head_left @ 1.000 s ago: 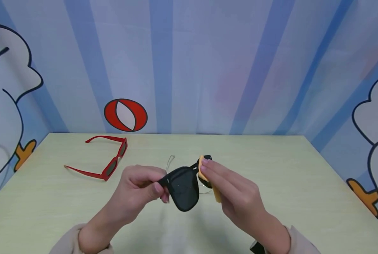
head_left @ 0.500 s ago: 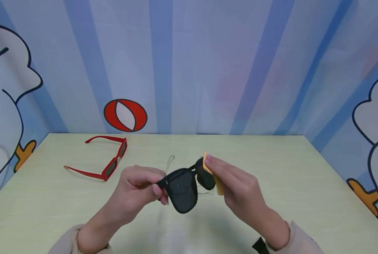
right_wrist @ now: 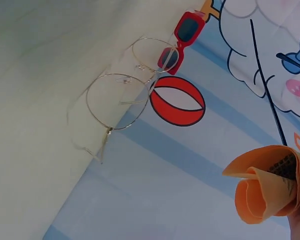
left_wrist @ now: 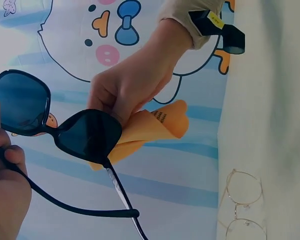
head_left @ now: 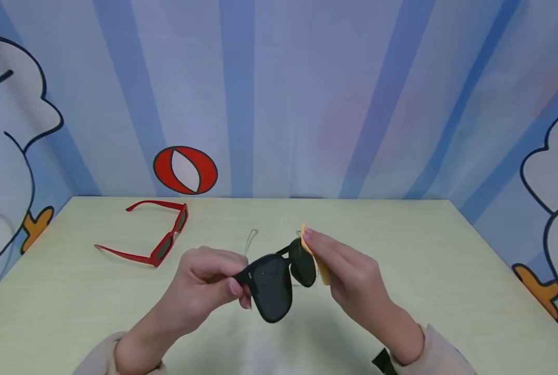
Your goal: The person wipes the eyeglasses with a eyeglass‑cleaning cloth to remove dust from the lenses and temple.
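Black sunglasses (head_left: 271,289) are held up above the table, lenses tilted. My left hand (head_left: 208,281) pinches them by one hinge corner, between thumb and fingers. In my right hand (head_left: 354,278) is a folded orange cloth (head_left: 324,271), held at the outer edge of the other lens. The left wrist view shows this cloth (left_wrist: 160,125) partly behind that lens, with printed lettering on it; the right fingertips are partly hidden there. Both temples of the sunglasses are unfolded.
Red sunglasses (head_left: 163,247) lie unfolded on the table (head_left: 119,307) at the left. Thin wire-rimmed glasses (right_wrist: 87,97) rest on the table beyond the hands, mostly hidden in the head view. A striped cartoon backdrop (head_left: 293,104) rises behind the table.
The right hand and cloth have slid off the far lens toward its outer edge, exposing more of the lens. The sunglasses have dropped slightly; the left hand keeps its grip.
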The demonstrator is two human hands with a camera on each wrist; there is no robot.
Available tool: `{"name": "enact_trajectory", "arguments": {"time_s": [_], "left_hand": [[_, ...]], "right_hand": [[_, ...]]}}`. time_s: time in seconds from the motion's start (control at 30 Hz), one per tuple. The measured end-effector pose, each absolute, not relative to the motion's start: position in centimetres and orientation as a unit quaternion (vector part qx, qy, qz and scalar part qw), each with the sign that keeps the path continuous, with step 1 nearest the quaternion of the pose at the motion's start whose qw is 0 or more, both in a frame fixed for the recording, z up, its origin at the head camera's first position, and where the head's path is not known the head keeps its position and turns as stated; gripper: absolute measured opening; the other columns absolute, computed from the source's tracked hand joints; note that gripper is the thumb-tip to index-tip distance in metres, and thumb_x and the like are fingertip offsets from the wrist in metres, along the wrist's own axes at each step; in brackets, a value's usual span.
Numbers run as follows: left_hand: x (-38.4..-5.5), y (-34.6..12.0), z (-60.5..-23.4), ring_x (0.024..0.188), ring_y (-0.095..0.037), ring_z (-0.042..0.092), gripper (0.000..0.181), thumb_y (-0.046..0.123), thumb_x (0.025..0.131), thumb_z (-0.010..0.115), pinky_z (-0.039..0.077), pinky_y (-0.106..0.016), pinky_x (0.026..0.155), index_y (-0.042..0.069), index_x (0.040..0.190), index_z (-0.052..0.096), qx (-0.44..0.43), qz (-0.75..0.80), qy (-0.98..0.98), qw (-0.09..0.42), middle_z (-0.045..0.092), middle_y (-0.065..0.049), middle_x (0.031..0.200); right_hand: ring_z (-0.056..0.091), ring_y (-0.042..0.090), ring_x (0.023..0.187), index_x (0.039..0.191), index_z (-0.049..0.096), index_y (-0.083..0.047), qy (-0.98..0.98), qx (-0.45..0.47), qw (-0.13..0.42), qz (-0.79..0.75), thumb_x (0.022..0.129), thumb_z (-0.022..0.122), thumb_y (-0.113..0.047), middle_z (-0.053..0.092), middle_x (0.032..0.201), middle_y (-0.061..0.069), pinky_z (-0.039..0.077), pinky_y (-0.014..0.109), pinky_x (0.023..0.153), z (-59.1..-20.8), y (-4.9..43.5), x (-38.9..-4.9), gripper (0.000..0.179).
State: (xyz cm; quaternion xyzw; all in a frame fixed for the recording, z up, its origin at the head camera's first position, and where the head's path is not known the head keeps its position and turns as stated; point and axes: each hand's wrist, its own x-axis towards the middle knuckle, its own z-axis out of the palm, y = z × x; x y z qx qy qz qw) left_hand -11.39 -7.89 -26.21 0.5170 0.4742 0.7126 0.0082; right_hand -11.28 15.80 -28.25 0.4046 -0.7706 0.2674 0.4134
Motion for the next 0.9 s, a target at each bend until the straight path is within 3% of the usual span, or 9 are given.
{"name": "enact_trajectory", "arguments": {"time_s": [0.27, 0.53, 0.73, 0.9], "left_hand": [[-11.3, -7.9, -26.2, 0.067, -0.018, 0.055, 0.015, 0.011, 0.092, 0.057, 0.045, -0.032, 0.050, -0.001, 0.086, 0.062, 0.499, 0.712, 0.493, 0.010, 0.057, -0.014, 0.071], [-11.4, -8.0, -26.2, 0.068, -0.019, 0.057, 0.012, 0.010, 0.091, 0.058, 0.049, -0.032, 0.055, 0.000, 0.088, 0.065, 0.503, 0.713, 0.489, 0.005, 0.057, -0.015, 0.070], [-11.5, -8.0, -26.0, 0.063, -0.018, 0.052, 0.014, 0.011, 0.091, 0.058, 0.037, -0.032, 0.043, -0.001, 0.085, 0.062, 0.507, 0.711, 0.487, -0.001, 0.057, -0.013, 0.070], [-11.4, -8.1, -25.9, 0.059, -0.018, 0.046, 0.015, 0.013, 0.091, 0.058, 0.032, -0.030, 0.040, 0.001, 0.084, 0.062, 0.491, 0.711, 0.504, 0.000, 0.058, -0.011, 0.070]], "right_hand": [[0.064, 0.027, 0.099, 0.122, 0.061, -0.002, -0.766, 0.418, 0.410, 0.266, 0.099, 0.036, -0.005, 0.065, 0.113, 0.013, 0.053, 0.032, 0.081, -28.3, 15.0, -10.0, 0.034], [0.065, 0.027, 0.097, 0.122, 0.060, -0.002, -0.767, 0.413, 0.410, 0.270, 0.100, 0.035, -0.006, 0.066, 0.111, 0.013, 0.053, 0.031, 0.079, -28.8, 15.4, -10.6, 0.034], [0.066, 0.027, 0.095, 0.122, 0.061, -0.005, -0.780, 0.396, 0.399, 0.276, 0.100, 0.035, -0.008, 0.067, 0.108, 0.013, 0.053, 0.031, 0.080, -29.6, 15.9, -10.7, 0.034], [0.065, 0.026, 0.097, 0.118, 0.062, 0.001, -0.748, 0.439, 0.416, 0.273, 0.098, 0.035, 0.000, 0.066, 0.110, 0.015, 0.053, 0.032, 0.080, -28.7, 14.7, -9.5, 0.034]]}}
